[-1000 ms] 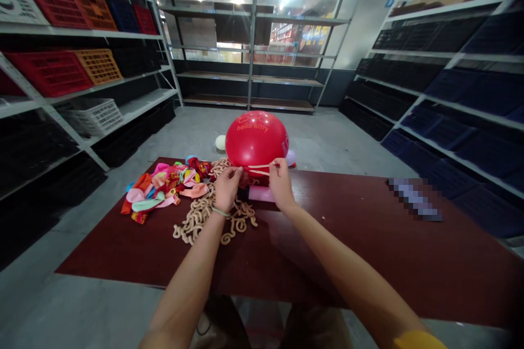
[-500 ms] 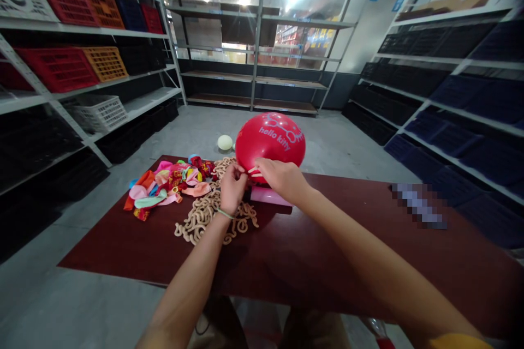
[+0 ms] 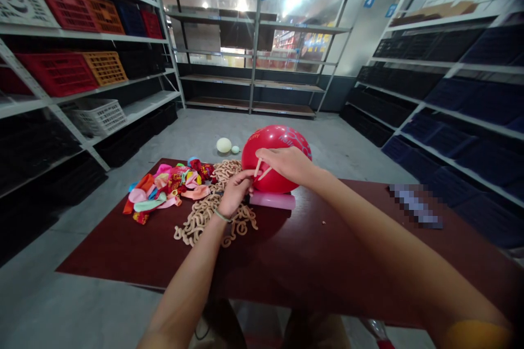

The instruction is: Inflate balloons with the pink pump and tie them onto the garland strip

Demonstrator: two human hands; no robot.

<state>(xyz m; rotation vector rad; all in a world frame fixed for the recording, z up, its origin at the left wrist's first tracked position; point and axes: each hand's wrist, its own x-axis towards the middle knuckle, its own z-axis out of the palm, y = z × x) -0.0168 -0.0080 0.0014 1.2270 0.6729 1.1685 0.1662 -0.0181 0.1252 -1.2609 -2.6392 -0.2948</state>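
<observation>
A blown-up red balloon (image 3: 280, 139) with printed lettering sits just beyond my hands. My left hand (image 3: 236, 192) is closed, thumb and fingers pinching at the balloon's near lower side; its neck is hidden by the fingers. My right hand (image 3: 286, 163) is closed on a thin beige elastic band (image 3: 265, 173), whose two ends stick out below the fingers against the balloon. Under the balloon lies a pink tube (image 3: 272, 200), perhaps a hand pump. Left of it, a pile of curly beige bands (image 3: 200, 218) spreads under and beside my left wrist.
Uninflated balloons in many colours (image 3: 164, 188) are heaped on the left of the dark red table (image 3: 123, 251). A blurred-out item (image 3: 415, 205) lies at the right. Two pale balloons (image 3: 224, 145) rest on the floor beyond. Shelves with crates (image 3: 57, 73) line both sides.
The red balloon has turned and shifted slightly right and down, its lettering now facing more to the right. My right hand has lifted a little, with the band's ends hanging more downward.
</observation>
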